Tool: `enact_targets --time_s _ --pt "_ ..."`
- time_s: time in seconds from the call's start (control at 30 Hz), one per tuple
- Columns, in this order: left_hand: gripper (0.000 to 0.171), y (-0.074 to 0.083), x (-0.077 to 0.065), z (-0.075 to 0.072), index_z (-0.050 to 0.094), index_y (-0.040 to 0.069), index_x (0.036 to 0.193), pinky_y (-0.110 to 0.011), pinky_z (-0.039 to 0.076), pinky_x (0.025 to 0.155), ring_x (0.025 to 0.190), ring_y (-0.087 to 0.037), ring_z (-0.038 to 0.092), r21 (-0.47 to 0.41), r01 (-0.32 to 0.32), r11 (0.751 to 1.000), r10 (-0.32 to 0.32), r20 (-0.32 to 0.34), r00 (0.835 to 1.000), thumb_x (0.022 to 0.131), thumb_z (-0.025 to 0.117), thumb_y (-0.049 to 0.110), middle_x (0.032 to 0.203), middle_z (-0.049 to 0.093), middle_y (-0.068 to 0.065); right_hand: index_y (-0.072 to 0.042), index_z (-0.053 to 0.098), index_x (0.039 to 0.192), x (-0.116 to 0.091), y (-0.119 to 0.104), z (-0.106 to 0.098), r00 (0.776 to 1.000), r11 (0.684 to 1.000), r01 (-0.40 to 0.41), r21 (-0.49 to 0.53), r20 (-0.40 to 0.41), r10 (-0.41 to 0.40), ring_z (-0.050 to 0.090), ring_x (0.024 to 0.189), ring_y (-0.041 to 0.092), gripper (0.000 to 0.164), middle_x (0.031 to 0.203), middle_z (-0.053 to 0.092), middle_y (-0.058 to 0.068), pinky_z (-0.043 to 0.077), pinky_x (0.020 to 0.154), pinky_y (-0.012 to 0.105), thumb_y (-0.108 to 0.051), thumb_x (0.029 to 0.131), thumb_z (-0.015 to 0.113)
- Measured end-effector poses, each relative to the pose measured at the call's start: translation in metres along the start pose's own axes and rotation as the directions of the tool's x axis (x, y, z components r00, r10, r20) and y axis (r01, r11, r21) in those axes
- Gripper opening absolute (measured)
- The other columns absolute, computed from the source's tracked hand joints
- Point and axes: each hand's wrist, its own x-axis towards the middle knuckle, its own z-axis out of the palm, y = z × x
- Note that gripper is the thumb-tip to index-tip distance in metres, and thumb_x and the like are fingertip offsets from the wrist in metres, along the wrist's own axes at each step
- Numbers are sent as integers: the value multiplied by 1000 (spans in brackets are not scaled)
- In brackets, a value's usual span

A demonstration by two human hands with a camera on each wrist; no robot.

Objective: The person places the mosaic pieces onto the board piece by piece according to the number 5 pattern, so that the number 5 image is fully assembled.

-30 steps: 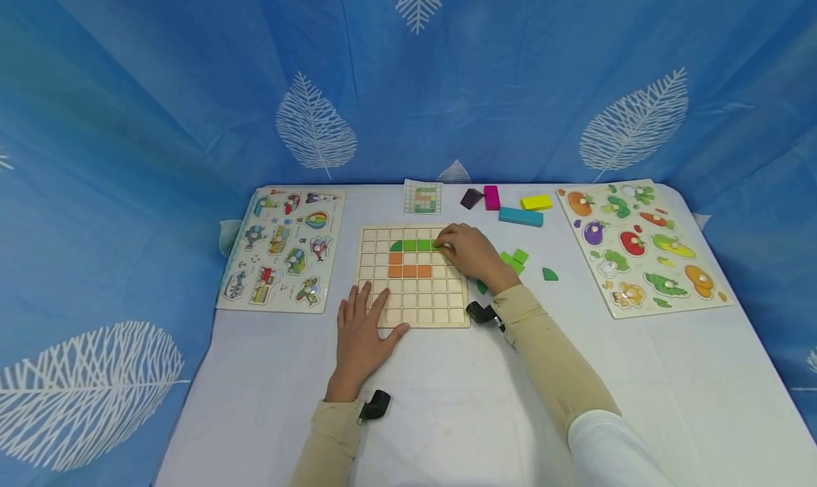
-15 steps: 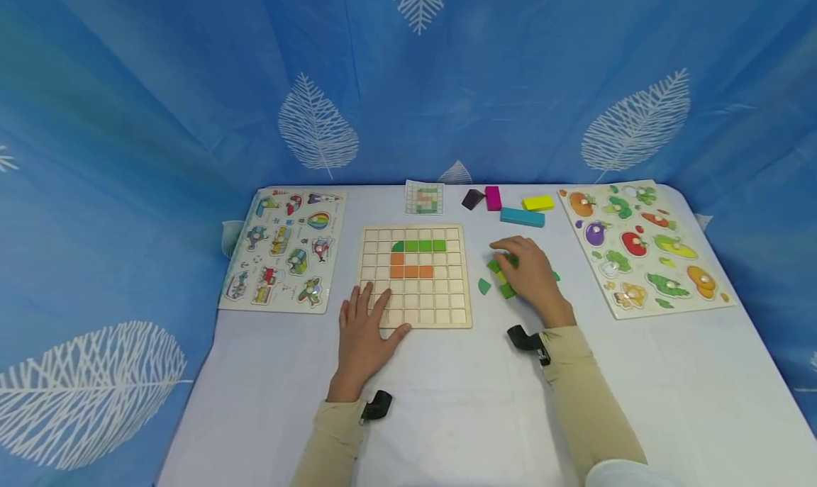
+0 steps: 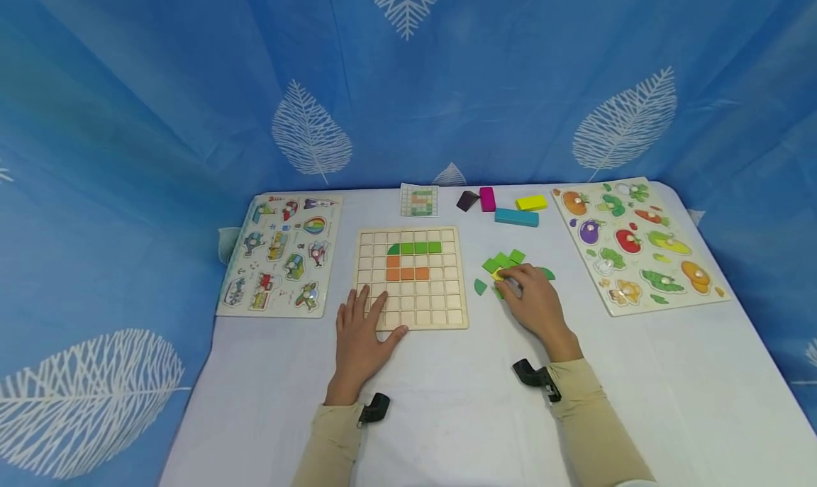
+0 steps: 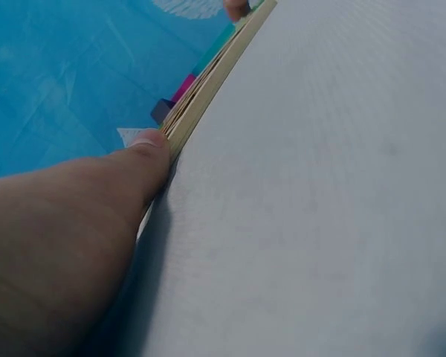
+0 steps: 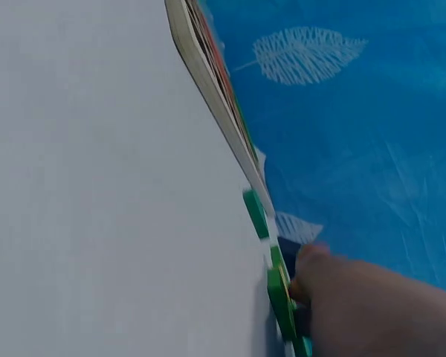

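Note:
A square wooden grid board (image 3: 440,315) lies mid-table. A dark green quarter-round tile (image 3: 393,249), three light green square tiles (image 3: 420,248) and several orange square tiles (image 3: 407,273) are set in it. My left hand (image 3: 362,337) rests spread over its front left corner, thumb (image 4: 150,145) along the front edge. Right of the board, my right hand (image 3: 535,301) reaches into a loose pile of green tiles (image 3: 502,260). Its bent thumb and fingers come right to a yellow tile (image 3: 496,275); I cannot tell whether they pinch it. The palm hides part of the pile.
Loose quarter-round tiles (image 3: 480,286) lie beside the pile. Behind the board are a pattern card (image 3: 419,200) and purple, magenta, yellow and teal blocks (image 3: 516,217). A vehicle puzzle (image 3: 281,256) stands at left, a vegetable puzzle (image 3: 638,246) at right. A blue curtain (image 3: 447,118) hangs behind.
My right hand has left the third light green tile in the board's top coloured row and moved right and nearer, down to the loose pile. The left hand stays put.

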Motion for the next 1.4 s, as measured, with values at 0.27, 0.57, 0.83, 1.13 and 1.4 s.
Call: enact_targets --time_s 0.27,0.57,0.83,1.13,1.4 --pt "78 0 1 1 47 18 153 -65 13 124 158 -41 14 9 -4 1000 4 -9 1000 89 69 58 168 26 -17 -4 73 112 8 -18 8 994 993 -105 -57 -23 103 61 105 38 25 115 70 17 51 90 52 -23 96 72" --pt "80 0 0 1 45 20 155 -63 11 125 159 -38 11 17 8 1000 -9 11 1000 90 66 61 169 24 -15 -1 72 112 11 -23 3 990 989 -131 -68 40 134 60 103 40 20 117 70 20 50 88 52 -13 97 63" --pt "78 1 0 0 47 19 153 -64 12 124 158 -40 13 3 2 1000 -2 -10 1000 89 69 58 168 26 -16 0 70 115 15 -31 5 983 985 -161 -66 79 166 59 109 41 23 118 67 21 48 92 53 -14 98 65" --pt "78 1 -1 -1 47 19 153 -64 13 124 158 -40 13 19 5 1000 -5 -2 1000 89 68 59 168 26 -16 -1 67 116 16 -36 5 995 998 -59 9 83 58 59 109 37 21 116 67 18 48 94 51 -14 100 66" --pt "80 1 0 -1 46 20 155 -62 11 125 159 -38 10 18 17 1000 -17 14 1000 90 66 61 169 24 -14 -6 70 115 29 -73 24 982 996 74 51 169 -82 62 112 32 20 120 70 13 50 100 47 -17 99 68"
